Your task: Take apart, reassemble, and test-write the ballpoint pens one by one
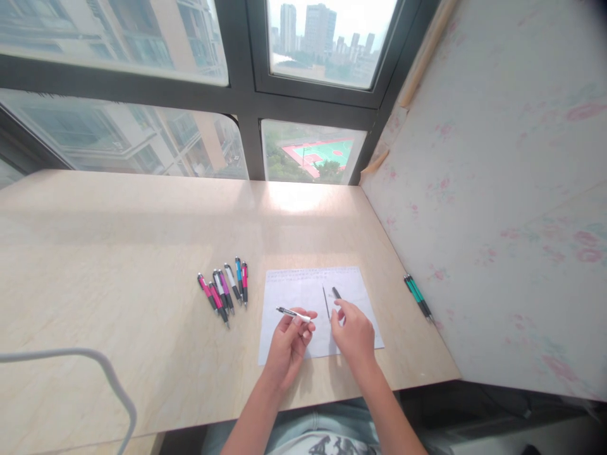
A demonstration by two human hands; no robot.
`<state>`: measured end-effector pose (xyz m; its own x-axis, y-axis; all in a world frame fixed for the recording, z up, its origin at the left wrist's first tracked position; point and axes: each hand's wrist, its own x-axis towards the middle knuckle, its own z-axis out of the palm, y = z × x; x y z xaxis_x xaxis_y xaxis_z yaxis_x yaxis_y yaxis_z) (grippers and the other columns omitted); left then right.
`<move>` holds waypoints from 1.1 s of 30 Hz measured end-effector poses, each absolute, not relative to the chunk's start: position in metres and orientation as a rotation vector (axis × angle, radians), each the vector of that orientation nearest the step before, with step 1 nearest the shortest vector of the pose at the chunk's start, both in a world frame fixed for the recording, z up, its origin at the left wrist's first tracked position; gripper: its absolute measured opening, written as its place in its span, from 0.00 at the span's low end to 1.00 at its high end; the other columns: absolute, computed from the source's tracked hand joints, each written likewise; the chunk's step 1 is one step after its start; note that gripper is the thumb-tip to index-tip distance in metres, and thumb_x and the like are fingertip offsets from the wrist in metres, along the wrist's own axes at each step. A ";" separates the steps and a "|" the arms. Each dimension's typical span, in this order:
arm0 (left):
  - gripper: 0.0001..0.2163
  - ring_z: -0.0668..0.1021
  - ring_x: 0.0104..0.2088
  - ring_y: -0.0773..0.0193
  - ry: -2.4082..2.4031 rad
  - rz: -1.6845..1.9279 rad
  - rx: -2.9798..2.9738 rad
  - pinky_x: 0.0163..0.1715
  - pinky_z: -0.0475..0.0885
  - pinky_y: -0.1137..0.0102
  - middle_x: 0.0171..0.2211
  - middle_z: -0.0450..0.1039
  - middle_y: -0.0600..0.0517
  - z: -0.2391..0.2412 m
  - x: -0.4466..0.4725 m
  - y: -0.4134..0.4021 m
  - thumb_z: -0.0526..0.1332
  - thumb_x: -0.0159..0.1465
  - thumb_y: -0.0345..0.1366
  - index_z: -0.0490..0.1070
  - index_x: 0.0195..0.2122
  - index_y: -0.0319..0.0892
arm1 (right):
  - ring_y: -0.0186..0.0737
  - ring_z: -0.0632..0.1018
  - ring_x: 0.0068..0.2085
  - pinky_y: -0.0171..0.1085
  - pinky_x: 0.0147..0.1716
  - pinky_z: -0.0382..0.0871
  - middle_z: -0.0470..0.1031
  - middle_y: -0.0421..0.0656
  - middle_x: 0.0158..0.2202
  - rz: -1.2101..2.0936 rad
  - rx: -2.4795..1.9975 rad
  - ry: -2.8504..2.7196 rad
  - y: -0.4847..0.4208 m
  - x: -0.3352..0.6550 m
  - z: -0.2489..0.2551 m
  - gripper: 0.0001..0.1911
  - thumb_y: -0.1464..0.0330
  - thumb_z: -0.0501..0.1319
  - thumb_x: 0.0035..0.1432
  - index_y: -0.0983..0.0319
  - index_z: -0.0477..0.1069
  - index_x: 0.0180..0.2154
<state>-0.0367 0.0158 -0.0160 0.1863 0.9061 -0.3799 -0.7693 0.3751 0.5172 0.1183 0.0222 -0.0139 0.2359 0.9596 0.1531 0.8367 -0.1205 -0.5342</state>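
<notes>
My left hand (pixel 290 344) is closed round the white upper part of a pen (pixel 294 314), its clicker end pointing left. The pen's dark grip is not on it. My right hand (pixel 353 327) hovers over the sheet of paper (pixel 284 297), thumb and forefinger apart with nothing visible between them. A thin dark ink refill (pixel 325 300) lies on the paper just left of the right fingertips. Slightly above the forefinger lies a short black pen grip (pixel 336 292). Rows of handwriting run along the paper's far edge.
Several click pens (pixel 226 291) in pink, purple, white and blue lie left of the paper. Green pens (pixel 417 297) rest by the flowered wall (pixel 497 221) on the right. A grey cable (pixel 102 363) bends over the table's (pixel 118 272) near left side. Windows stand behind.
</notes>
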 end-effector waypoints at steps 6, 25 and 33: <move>0.07 0.74 0.30 0.73 0.716 1.218 0.279 0.31 0.71 0.79 0.37 0.74 0.49 -0.015 -0.036 0.017 0.69 0.58 0.32 0.76 0.36 0.37 | 0.38 0.77 0.30 0.34 0.32 0.67 0.78 0.43 0.29 0.726 -1.795 -1.488 0.011 0.116 -0.010 0.16 0.64 0.52 0.63 0.62 0.76 0.38; 0.10 0.72 0.29 0.74 0.743 1.182 0.257 0.31 0.70 0.78 0.35 0.72 0.50 -0.014 -0.036 0.017 0.71 0.55 0.35 0.76 0.35 0.37 | 0.43 0.80 0.33 0.34 0.29 0.60 0.80 0.46 0.32 0.339 -2.449 -1.882 0.042 0.100 -0.005 0.11 0.63 0.55 0.64 0.59 0.74 0.36; 0.10 0.71 0.27 0.74 0.748 1.176 0.260 0.29 0.70 0.78 0.34 0.72 0.50 -0.013 -0.036 0.016 0.72 0.54 0.35 0.76 0.34 0.37 | 0.40 0.79 0.31 0.34 0.27 0.57 0.80 0.45 0.31 0.319 -2.457 -1.855 0.043 0.107 -0.001 0.11 0.63 0.55 0.64 0.58 0.74 0.35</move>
<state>-0.0364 0.0161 -0.0130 0.1812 0.9018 -0.3924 -0.7380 0.3884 0.5518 0.1069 0.0433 -0.0008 0.2610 0.9557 -0.1358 0.9462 -0.2812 -0.1602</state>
